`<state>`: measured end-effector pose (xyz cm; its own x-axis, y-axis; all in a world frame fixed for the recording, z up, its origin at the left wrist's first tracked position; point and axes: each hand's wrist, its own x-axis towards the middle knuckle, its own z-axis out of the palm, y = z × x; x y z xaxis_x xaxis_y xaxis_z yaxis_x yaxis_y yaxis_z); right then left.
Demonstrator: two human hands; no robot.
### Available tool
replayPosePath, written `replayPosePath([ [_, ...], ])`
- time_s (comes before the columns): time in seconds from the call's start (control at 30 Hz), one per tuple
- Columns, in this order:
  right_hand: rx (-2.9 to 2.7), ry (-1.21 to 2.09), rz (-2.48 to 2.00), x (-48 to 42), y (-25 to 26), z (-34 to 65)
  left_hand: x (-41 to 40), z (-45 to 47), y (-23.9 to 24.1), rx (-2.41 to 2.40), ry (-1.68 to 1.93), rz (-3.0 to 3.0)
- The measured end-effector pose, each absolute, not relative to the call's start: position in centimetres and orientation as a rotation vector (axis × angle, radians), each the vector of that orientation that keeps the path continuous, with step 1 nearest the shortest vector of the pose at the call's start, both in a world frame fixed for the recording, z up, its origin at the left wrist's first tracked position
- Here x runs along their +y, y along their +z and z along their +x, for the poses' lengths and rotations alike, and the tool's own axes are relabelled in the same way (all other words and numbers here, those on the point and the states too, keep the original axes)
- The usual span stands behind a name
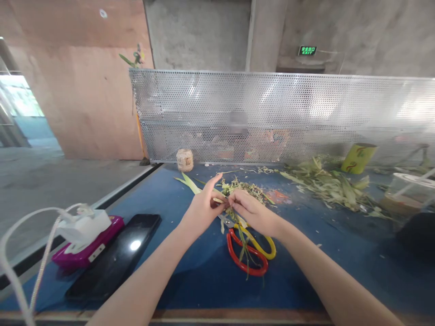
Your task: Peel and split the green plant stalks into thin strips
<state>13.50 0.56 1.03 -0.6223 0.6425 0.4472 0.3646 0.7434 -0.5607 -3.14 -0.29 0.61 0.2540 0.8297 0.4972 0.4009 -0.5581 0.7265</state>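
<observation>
My left hand [204, 206] and my right hand [249, 209] meet over the blue table [190, 280], both pinching a thin green plant stem [227, 204] between their fingertips. My left index finger sticks out upward. Stems trail down from the hands across red and yellow scissors [249, 251] lying flat on the table just below my right hand. A small heap of cut plant bits [246, 188] lies right behind the hands.
A black phone [117, 258] and a magenta power bank with a white charger and cable [83, 235] lie at the left. A larger leaf pile [326, 183], a yellow-green cup [358, 157] and a twine roll [185, 159] stand before a perforated metal screen [272, 113].
</observation>
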Motion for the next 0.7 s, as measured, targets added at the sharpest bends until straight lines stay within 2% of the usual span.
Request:
replayPosePath([
  [0.57,-2.279,0.645,-0.724,0.9,1.5,14.5,-0.6,-3.8,2.0,1.138,1.398,1.811],
  [0.7,-2.275,0.484,-0.685,0.7,1.7,14.5,-0.9,-3.6,1.9,1.189,1.317,1.997],
])
